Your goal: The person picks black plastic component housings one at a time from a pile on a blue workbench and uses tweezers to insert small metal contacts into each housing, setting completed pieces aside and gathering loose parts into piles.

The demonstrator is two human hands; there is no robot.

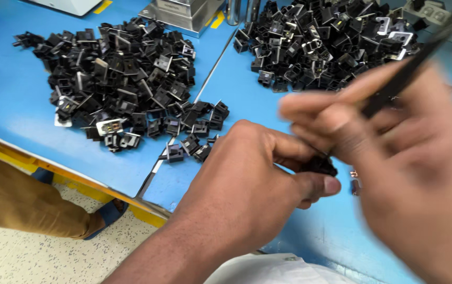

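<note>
Black part (320, 165) pinched in left hand (247, 184) fingers; right hand (410, 173) grips tweezers (415, 63), long axis running near-left to far-right.

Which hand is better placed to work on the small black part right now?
Right, probably. The right hand holds a thin black tool angled down at the small black plastic part, which the left hand pinches steady.

— How did the left hand (252, 184) sit?
— Curled, knuckles up, thumb and fingers pinched shut, forearm coming up from below.
— And the right hand (394, 152)?
— Blurred, close beside it, fingertips (302, 108) pinched together in a tight grip.
</note>
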